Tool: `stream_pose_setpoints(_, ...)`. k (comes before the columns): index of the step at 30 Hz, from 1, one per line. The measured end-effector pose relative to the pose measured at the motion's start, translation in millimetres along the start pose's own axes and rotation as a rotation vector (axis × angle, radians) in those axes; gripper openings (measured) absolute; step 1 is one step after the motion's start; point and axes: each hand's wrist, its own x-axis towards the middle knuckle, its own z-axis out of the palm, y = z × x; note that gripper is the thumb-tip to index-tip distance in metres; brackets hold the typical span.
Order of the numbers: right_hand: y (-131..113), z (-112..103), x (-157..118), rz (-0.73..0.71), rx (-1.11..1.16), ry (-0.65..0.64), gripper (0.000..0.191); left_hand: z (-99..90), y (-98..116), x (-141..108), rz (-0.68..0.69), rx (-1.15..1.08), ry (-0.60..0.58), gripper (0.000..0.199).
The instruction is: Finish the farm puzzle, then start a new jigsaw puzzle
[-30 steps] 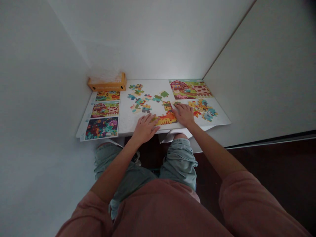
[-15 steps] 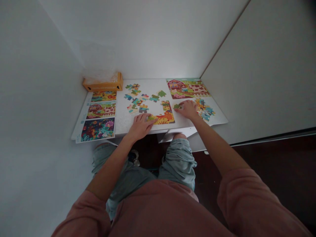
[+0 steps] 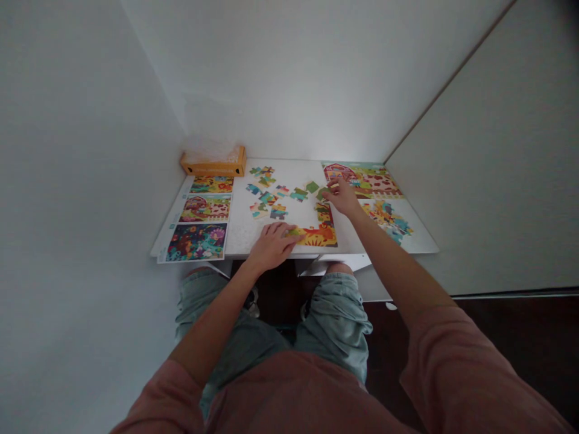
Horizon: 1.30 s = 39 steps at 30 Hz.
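My right hand [image 3: 344,198] pinches a green puzzle piece [image 3: 321,194] just above the upper end of a joined L-shaped puzzle section [image 3: 326,234] in orange and yellow. Whether that piece touches the section cannot be made out. On the table's front side, my left hand [image 3: 272,244] lies with fingers stretched out and the thumb apart, touching the yellow left end of the section. Another green puzzle piece [image 3: 312,186] lies close to the pinched one. Farther left are several loose puzzle pieces [image 3: 268,198] in blue, green and pink.
A yellow box [image 3: 213,169] with clear plastic stands at the back left. In front of it lies a sheet with three pictures [image 3: 196,242]. A farm picture [image 3: 377,181] is at the back right, with a pile of pieces [image 3: 389,218] before it. Walls border the white table [image 3: 239,238].
My right hand has carried the green piece from the right of the joined section to above its upper end. My left hand stays at the section's left end. The whole view has shifted.
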Motion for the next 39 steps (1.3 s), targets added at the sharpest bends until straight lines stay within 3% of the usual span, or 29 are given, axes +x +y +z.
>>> stream_pose_setpoints(3,-10.9,19.0,30.6,-0.071,-0.083,0.062,0.025,-3.0,-0.3,-0.3,-0.016,-0.004,0.003,0.031)
stream_pose_setpoints(9,-36.8,57.1,73.7,-0.091,-0.201,0.018,0.029,-6.0,-4.6,-2.2,-0.086,-0.012,0.034,0.037)
stream_pose_setpoints(14,-49.1,70.8,78.0,-0.075,-0.295,-0.02,0.03,-6.5,-7.4,-3.1,-0.116,-0.042,0.048,0.037)
stream_pose_setpoints(20,-47.1,62.6,66.6,-0.091,-0.392,-0.028,0.034,-6.7,-7.6,-2.7,-0.129,-0.071,0.02,0.037)
stream_pose_setpoints(25,-47.7,45.0,43.0,-0.185,-0.4,-0.028,0.04,-5.4,-7.6,-2.7,-0.142,-0.074,0.04,0.038)
stream_pose_setpoints(30,-35.7,16.4,-19.3,-0.317,-0.339,-0.033,0.035,-2.2,-6.0,-3.8,-0.137,-0.048,0.066,0.039)
stream_pose_setpoints(34,-21.8,-3.0,-74.6,-0.309,-0.374,0.002,0.032,-1.1,-4.3,-3.4,-0.124,-0.026,0.06,0.037)
stream_pose_setpoints(39,-17.0,-10.7,-105.1,-0.354,-0.389,-0.08,0.031,0.6,3.4,-6.0,-0.142,-0.011,0.059,0.037)
